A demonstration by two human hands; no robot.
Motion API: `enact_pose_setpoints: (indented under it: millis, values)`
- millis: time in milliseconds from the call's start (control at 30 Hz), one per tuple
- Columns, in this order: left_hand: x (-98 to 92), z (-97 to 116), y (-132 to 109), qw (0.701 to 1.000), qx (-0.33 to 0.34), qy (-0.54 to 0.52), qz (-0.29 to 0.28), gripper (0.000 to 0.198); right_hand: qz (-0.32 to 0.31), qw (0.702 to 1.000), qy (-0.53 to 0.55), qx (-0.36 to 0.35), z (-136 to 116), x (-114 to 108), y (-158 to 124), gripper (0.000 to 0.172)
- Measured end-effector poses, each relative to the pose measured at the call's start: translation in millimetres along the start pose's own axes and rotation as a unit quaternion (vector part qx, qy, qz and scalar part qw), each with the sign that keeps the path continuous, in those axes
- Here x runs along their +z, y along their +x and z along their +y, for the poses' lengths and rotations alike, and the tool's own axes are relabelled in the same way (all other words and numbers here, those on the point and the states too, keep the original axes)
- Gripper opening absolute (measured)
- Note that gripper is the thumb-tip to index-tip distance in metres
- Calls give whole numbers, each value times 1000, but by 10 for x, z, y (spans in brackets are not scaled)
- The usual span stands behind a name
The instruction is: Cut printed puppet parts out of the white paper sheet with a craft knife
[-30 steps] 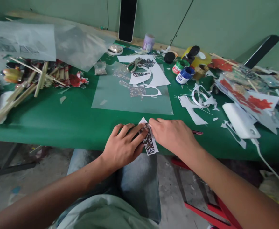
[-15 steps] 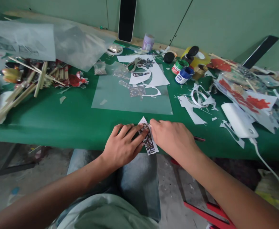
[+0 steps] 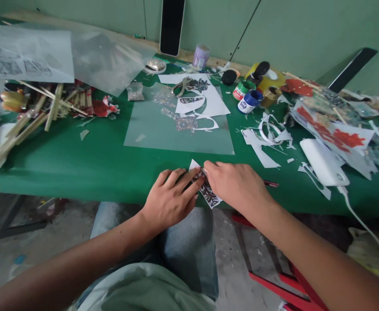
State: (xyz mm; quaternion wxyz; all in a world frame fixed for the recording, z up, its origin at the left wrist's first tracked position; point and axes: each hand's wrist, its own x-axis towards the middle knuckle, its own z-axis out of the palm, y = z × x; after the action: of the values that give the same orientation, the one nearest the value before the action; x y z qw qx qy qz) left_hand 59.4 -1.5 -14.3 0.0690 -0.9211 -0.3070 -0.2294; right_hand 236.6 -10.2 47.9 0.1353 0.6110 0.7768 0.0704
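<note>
A small white paper strip (image 3: 210, 197) with a dark cut-out-like pattern lies slanted at the front edge of the green table. My left hand (image 3: 170, 196) rests on it from the left, fingers stretched out and pressing it down. From the right, my right hand (image 3: 236, 181) is closed with its fingertips at the strip's upper right edge. Whatever those fingers hold is hidden. A thin dark red stick-like tool (image 3: 271, 184) lies on the table, partly behind my right wrist. Beyond the hands is a translucent sheet (image 3: 163, 144) bearing patterned paper pieces (image 3: 186, 124).
Pliers (image 3: 181, 86) lie on white paper. Blue (image 3: 250, 102) and green (image 3: 243, 89) paint jars stand to the right. A white power bank (image 3: 323, 164) with a cable sits among paper scraps (image 3: 260, 151). Wooden sticks (image 3: 30, 125) pile up at left; a phone (image 3: 172, 28) leans on the wall.
The paper strip has turned a little, its near end swinging to the right. Both hands stay on it, with my left hand shifted slightly right.
</note>
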Motion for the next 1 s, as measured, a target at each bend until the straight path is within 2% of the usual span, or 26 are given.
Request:
enact_pose_setpoints:
  millis: [333,600,700,867,1000]
  values:
    - [-5,-16,12,1000,-6,-1,16,33,1,1000,3,31,-64,-12,-40,27]
    - [17,-15,16,1000,-9,-1,28,30,-27,997,5,71,-132,-70,-68,24]
    - [33,20,30,999,-11,4,34,30,-34,998,-2,50,-74,-89,-39,25]
    - [68,137,83,999,-33,25,32,36,-20,999,-22,-31,94,-71,36,24]
    - [66,151,75,999,-37,10,34,36,-12,1000,-2,-20,128,8,35,26]
